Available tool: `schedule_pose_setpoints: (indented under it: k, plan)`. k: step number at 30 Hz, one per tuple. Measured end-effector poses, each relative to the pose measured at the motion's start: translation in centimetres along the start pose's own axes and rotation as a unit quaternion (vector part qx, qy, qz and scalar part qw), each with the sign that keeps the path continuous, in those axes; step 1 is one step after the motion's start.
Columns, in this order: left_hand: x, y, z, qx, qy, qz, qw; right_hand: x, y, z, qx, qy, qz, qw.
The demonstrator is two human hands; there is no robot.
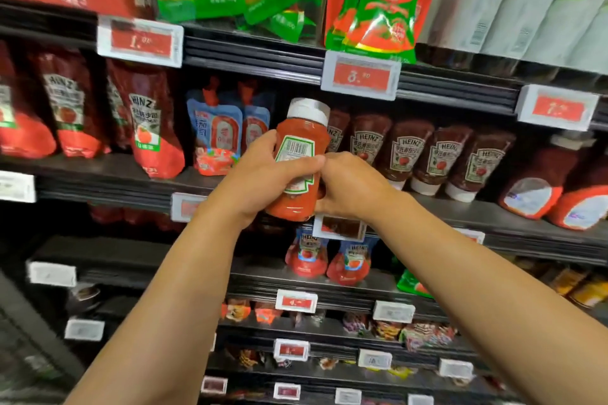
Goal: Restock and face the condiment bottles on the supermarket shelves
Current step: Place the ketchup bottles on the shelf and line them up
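Both hands hold one ketchup bottle [297, 161] in the air in front of the shelves, level with the middle shelf [115, 171]. The bottle stands nearly upright with its white cap [308, 111] on top, tilted a little to the right, and its back label with the barcode faces the camera.

The left hand [263, 177] is wrapped around the bottle's left side, the thumb lying across the lower part of the label and the fingers curled behind. The right hand [350, 187] is closed on the lower right side of the bottle; its fingers are hidden behind the bottle, so only the knuckles and back of the hand show. The two hands touch at the thumb.

Just behind and to the right of the held bottle, a row of ketchup bottles [424, 158] stands cap-down on the middle shelf, labels forward. To the left of the bottle sit blue pouches [218, 138], and farther left red pouches [154, 128]. Red price tags [361, 76] hang on the shelf edge above.
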State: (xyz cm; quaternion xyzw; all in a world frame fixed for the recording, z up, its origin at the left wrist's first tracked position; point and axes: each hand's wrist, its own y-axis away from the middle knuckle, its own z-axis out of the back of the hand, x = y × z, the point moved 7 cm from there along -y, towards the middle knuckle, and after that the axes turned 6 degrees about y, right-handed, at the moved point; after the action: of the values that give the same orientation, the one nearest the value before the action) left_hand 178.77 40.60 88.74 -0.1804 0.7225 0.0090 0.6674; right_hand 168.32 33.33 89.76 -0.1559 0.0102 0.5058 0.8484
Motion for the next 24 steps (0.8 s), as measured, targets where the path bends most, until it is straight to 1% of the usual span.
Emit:
schedule_pose_setpoints:
  k: [2,5,7,8,9,10,11,12,13,15,18,21,24]
  plan:
    - [0.0,-0.4,-0.7,-0.012,0.003,0.004,1.0,-0.4,0.4,0.7,-0.02,-0.024,0.0,1.0]
    - [0.0,-0.8,-2.1,-0.013,-0.001,0.007,1.0,-1.9,2.5,1.8,-0.071,-0.069,-0.017,0.995]
    - [0.1,-1.3,-3.3,-0.014,-0.001,0.009,1.0,-3.6,4.8,2.1,-0.103,-0.092,-0.051,0.989]
    - [0.2,-1.5,-4.0,-0.016,-0.003,0.013,1.0,-4.6,6.3,2.0,-0.116,-0.133,-0.081,0.981]
    - [0.4,-1.9,-4.8,-0.019,-0.006,0.017,1.0,-5.7,7.7,1.7,-0.133,-0.214,-0.119,0.96]
    - [0.6,-2.3,-5.6,-0.023,-0.009,0.023,0.999,-6.6,9.0,1.3,-0.155,-0.321,-0.153,0.922]
    - [0.9,-2.7,-6.6,-0.027,-0.013,0.028,0.999,-7.3,10.1,1.1,-0.188,-0.412,-0.175,0.874]
    - [1.1,-3.1,-7.7,-0.03,-0.013,0.031,0.999,-7.9,11.0,1.1,-0.225,-0.469,-0.188,0.833]
    - [1.3,-3.5,-8.9,-0.032,-0.01,0.034,0.999,-8.2,11.8,1.2,-0.254,-0.493,-0.192,0.81]
    - [1.6,-4.1,-11.4,-0.033,0.004,0.039,0.999,-8.3,13.0,1.2,-0.276,-0.517,-0.184,0.789]
    - [2.0,-4.7,-14.6,-0.033,0.045,0.036,0.998,-8.8,14.4,0.5,-0.272,-0.552,-0.185,0.767]
    - [2.5,-5.0,-17.2,-0.023,0.089,0.043,0.995,-10.2,15.2,-0.2,-0.262,-0.555,-0.21,0.761]
    - [2.5,-5.3,-18.5,-0.016,0.082,0.027,0.996,-12.4,16.0,-0.1,-0.269,-0.572,-0.219,0.743]
